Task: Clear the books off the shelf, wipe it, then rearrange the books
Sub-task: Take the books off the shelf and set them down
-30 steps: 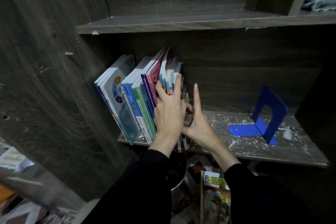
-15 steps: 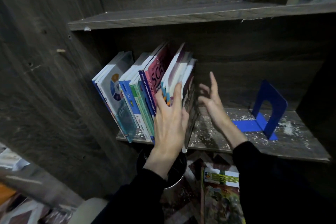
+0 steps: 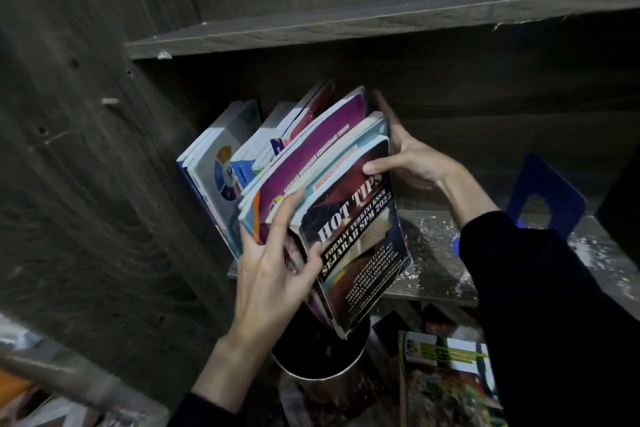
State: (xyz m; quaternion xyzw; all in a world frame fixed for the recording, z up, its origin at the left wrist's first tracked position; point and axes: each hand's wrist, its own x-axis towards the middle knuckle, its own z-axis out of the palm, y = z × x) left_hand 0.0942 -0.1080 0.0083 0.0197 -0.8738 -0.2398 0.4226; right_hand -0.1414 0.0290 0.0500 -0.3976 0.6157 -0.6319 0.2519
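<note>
A bundle of books (image 3: 353, 218) with a dark "HOT TIPS" cover in front tilts out past the front edge of the dusty wooden shelf (image 3: 433, 253). My left hand (image 3: 273, 274) grips the bundle's lower left, fingers on the spines. My right hand (image 3: 408, 159) holds its upper right, thumb on the front cover and fingers behind. Several more books (image 3: 221, 163) still lean against the cabinet's left wall on the shelf.
A blue metal bookend (image 3: 547, 198) stands at the right of the shelf. Below the shelf sit a round dark tin (image 3: 322, 357) and a green-covered book (image 3: 446, 378). An upper shelf board (image 3: 381, 24) hangs close overhead. The cabinet's side wall (image 3: 86, 184) is at the left.
My right hand moved from open in the air back onto the bundle's right side. Both hands have tipped and drawn the right group of books outward past the shelf edge.
</note>
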